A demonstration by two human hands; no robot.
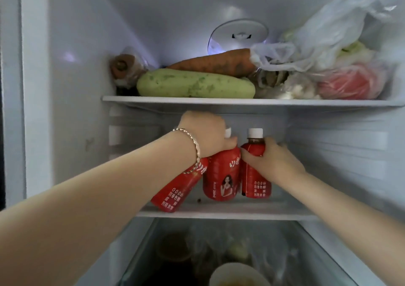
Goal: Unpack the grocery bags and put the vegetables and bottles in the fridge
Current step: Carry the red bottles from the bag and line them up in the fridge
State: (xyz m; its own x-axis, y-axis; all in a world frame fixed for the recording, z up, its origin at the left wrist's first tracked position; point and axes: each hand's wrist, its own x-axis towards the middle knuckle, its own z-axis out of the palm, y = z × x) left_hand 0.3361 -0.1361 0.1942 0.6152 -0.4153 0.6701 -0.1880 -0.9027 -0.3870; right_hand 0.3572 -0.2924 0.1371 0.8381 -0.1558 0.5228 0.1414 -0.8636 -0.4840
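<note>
Bottles, three red ones, stand on the middle shelf (221,214) of the fridge. Left hand (206,135) curls round the middle bottle (220,176) at its neck, wrist over the tilted left bottle (177,190). Right hand (275,157) wraps the upright right bottle (254,181). Squash (195,83), carrot (215,65) and bags (328,44) lie on the shelf above.

Low in your view sits a pale bowl (238,272), cut off by the bottom edge. Up and left of it you have a dark round container (174,249), too blurred to identify. A small pale lump (237,250) lies just above the bowl. You wear a twisted silver bracelet (194,146).
</note>
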